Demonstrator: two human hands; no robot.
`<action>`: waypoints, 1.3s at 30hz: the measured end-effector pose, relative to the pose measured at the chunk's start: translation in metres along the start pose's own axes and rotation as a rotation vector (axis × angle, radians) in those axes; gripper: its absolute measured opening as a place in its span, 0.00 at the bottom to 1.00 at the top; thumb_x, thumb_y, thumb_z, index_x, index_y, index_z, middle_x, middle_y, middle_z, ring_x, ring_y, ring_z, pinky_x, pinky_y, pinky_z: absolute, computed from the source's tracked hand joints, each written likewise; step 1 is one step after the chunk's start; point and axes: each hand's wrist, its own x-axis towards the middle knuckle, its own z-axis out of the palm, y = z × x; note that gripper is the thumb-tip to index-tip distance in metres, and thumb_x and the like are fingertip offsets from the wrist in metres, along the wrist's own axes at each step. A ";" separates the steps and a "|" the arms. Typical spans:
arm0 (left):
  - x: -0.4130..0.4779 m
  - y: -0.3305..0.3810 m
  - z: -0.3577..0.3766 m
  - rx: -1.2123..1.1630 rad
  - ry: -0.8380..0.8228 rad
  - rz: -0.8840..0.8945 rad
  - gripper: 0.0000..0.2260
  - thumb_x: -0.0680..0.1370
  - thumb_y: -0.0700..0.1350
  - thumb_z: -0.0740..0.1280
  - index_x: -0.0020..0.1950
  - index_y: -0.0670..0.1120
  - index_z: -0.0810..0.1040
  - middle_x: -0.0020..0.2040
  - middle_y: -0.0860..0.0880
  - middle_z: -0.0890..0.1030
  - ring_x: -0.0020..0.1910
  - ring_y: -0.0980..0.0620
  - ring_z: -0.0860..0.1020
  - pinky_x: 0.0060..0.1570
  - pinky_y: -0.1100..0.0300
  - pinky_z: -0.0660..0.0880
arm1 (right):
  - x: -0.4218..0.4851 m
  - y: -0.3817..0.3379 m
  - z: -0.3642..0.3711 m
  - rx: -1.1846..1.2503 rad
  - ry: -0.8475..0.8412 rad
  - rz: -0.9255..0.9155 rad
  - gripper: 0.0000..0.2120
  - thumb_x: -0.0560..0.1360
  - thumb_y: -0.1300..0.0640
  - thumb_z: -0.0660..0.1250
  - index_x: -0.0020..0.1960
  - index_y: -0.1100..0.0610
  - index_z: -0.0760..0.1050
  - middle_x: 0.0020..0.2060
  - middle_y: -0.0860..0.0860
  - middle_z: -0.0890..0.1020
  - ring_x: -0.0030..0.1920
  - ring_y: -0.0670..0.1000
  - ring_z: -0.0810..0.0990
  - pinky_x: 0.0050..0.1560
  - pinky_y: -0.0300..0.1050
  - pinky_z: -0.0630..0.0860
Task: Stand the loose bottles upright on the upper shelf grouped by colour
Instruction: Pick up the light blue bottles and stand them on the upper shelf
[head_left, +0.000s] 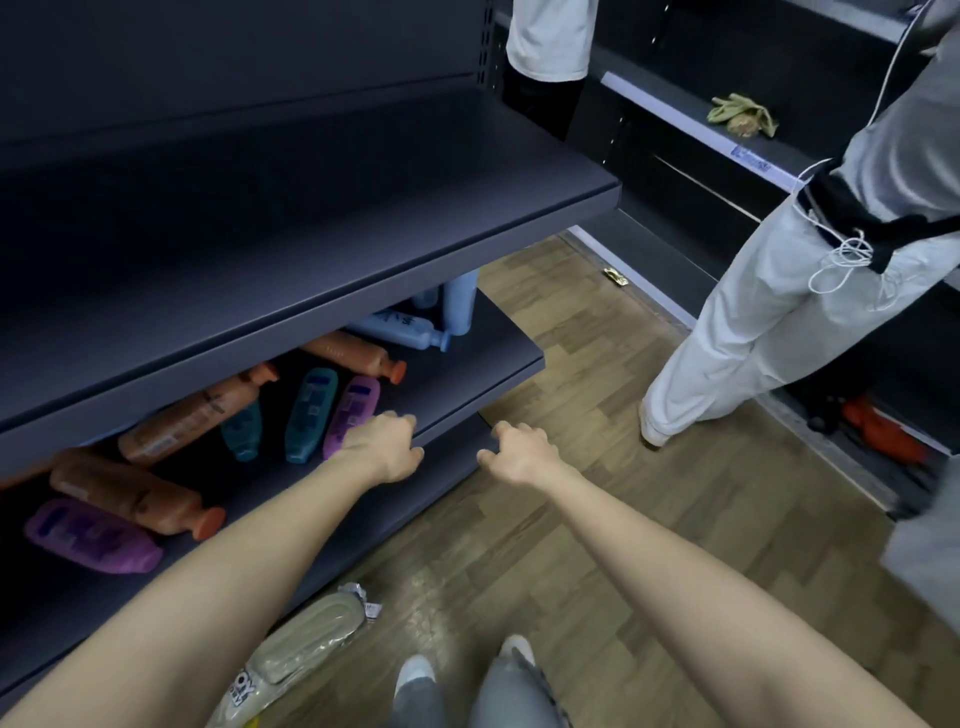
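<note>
No bottle is seen stood on the upper shelf (311, 208) above the lower shelf (467, 374). The bottles (192, 415) are left lying on the lower shelf, colours mixed. At its front edge the left hand (384, 449) and right hand (519, 449) are held loosely curled, nothing gripped.

Dim, bluish light; deep shadow under the upper shelf (311, 228); wide-angle bending and blur at edges

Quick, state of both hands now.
Left hand: loosely curled, holding nothing, at the lower shelf edge.
Right hand: loosely curled, holding nothing.
</note>
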 end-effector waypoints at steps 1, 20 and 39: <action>0.001 0.000 -0.002 -0.005 0.005 -0.002 0.19 0.79 0.52 0.59 0.67 0.44 0.69 0.65 0.43 0.70 0.64 0.42 0.71 0.57 0.52 0.70 | 0.001 0.000 -0.003 -0.002 0.006 0.000 0.23 0.79 0.45 0.56 0.70 0.56 0.63 0.68 0.58 0.67 0.68 0.60 0.63 0.65 0.55 0.64; 0.040 0.045 -0.012 -0.098 0.016 -0.192 0.20 0.79 0.52 0.59 0.67 0.44 0.68 0.65 0.43 0.70 0.64 0.42 0.70 0.57 0.51 0.71 | 0.064 0.030 -0.054 -0.135 -0.050 -0.199 0.23 0.78 0.45 0.58 0.69 0.56 0.65 0.67 0.57 0.69 0.68 0.60 0.63 0.65 0.55 0.65; 0.089 0.070 0.030 -0.346 0.001 -0.486 0.21 0.79 0.50 0.60 0.69 0.42 0.65 0.66 0.40 0.69 0.65 0.40 0.68 0.60 0.50 0.69 | 0.166 0.032 -0.075 -0.180 -0.195 -0.412 0.26 0.79 0.46 0.58 0.73 0.56 0.61 0.69 0.57 0.67 0.70 0.60 0.62 0.68 0.54 0.64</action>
